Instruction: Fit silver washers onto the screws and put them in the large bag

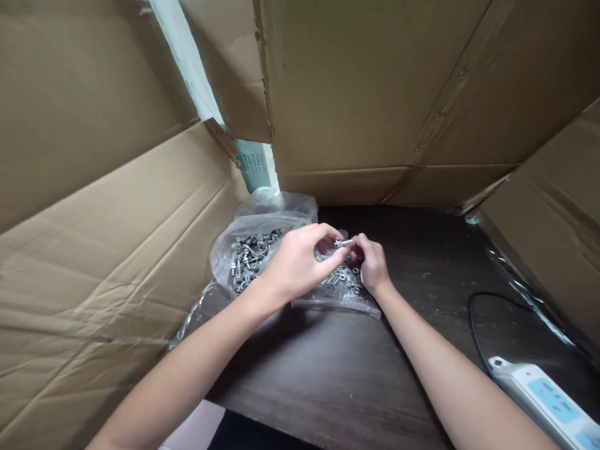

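Note:
Between the thumb and fingertips of my left hand (300,259) is a silvery bolt (345,243), held nearly level with its head toward that hand. My right hand (374,265) is closed in a pinch at the bolt's far end; whatever lies in those fingertips is too small to make out. Both hands hover over loose metal washers (345,276) on a clear plastic bag (359,306). Beyond my left wrist, another clear bag (222,253) stands open, with many bolts (250,259) in it. My left hand hides part of both bags.
Cardboard walls (375,94) enclose the dark wooden table (328,369) at the left, back and right. A white power strip (539,394) with a black cable (473,325) lies at the right front. Crumpled clear plastic (281,203) sits near the back wall.

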Motion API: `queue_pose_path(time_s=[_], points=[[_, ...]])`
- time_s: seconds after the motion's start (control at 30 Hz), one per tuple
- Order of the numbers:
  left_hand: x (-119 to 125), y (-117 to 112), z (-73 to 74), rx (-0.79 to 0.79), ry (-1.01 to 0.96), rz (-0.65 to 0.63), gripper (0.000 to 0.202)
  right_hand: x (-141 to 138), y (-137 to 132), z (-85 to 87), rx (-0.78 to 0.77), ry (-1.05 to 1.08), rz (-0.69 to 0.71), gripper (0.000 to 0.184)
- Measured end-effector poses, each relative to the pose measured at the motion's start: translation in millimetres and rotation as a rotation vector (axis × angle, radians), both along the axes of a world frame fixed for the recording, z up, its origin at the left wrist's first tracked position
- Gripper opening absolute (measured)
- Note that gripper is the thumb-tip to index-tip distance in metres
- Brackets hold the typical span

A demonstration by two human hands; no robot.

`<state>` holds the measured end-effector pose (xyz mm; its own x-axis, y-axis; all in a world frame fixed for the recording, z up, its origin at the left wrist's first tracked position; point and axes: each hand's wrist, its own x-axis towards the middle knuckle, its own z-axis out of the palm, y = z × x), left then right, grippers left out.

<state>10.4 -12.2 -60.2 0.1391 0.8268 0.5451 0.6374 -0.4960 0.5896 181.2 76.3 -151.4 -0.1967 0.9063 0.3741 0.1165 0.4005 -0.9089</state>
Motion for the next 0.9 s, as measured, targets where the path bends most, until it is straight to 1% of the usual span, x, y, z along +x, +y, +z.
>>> queue_pose_path(time_s=[0.07, 0.1, 0.13, 0.17, 0.2, 0.27, 0.33, 0.43, 0.53, 0.6, 0.67, 0.73, 0.77, 0.83, 0.87, 0.9], points=[[-13, -24, 30.6, -0.112, 0.048, 0.065, 0.008, 0, 1, -1.7, 0.004, -0.029, -0.029, 0.06], [-22, -35, 41.2, -0.171, 0.098, 0.122, 0.01, 0, 1, -2.1, 0.005, -0.045, -0.043, 0.061], [-33, -45, 47.8, -0.238, 0.151, 0.2, 0.012, -1, 1, -2.2, 0.005, -0.058, -0.056, 0.063], [-45, -53, 50.6, -0.304, 0.207, 0.292, 0.014, -1, 1, -2.1, 0.006, -0.07, -0.067, 0.064], [-57, -58, 50.0, -0.363, 0.263, 0.399, 0.015, -2, 1, -1.8, 0.009, -0.079, -0.076, 0.065], [-78, -61, 41.6, -0.483, 0.372, 0.589, 0.016, -2, 0, -0.9, 0.016, -0.098, -0.088, 0.066], [-91, -55, 29.0, -0.579, 0.435, 0.683, 0.016, -3, -1, 0.3, 0.027, -0.119, -0.103, 0.066], [-97, -37, 11.5, -0.62, 0.474, 0.772, 0.018, -4, -4, 2.5, 0.077, -0.177, -0.125, 0.063], [-96, -22, -1.1, -0.614, 0.536, 0.793, 0.023, -4, -8, 4.3, 0.149, -0.215, -0.137, 0.058], [-97, -17, -5.8, -0.611, 0.575, 0.775, 0.026, -4, -9, 4.5, 0.173, -0.212, -0.149, 0.056], [-98, -16, -5.9, -0.615, 0.599, 0.752, 0.028, -4, -8, 3.8, 0.178, -0.202, -0.165, 0.055], [-93, -19, -1.6, -0.584, 0.601, 0.74, 0.029, -4, -6, 2.7, 0.17, -0.186, -0.179, 0.054], [-87, -21, 1.3, -0.534, 0.594, 0.742, 0.028, -4, -5, 2.4, 0.161, -0.176, -0.188, 0.054], [-66, -24, 5.9, -0.327, 0.531, 0.724, 0.025, -4, -4, 2.5, 0.132, -0.153, -0.205, 0.052], [-53, -25, 6.6, -0.212, 0.503, 0.652, 0.025, -5, -3, 3.0, 0.117, -0.143, -0.212, 0.05], [-39, -24, 5.5, -0.132, 0.495, 0.523, 0.025, -5, -4, 3.8, 0.105, -0.135, -0.213, 0.049]])
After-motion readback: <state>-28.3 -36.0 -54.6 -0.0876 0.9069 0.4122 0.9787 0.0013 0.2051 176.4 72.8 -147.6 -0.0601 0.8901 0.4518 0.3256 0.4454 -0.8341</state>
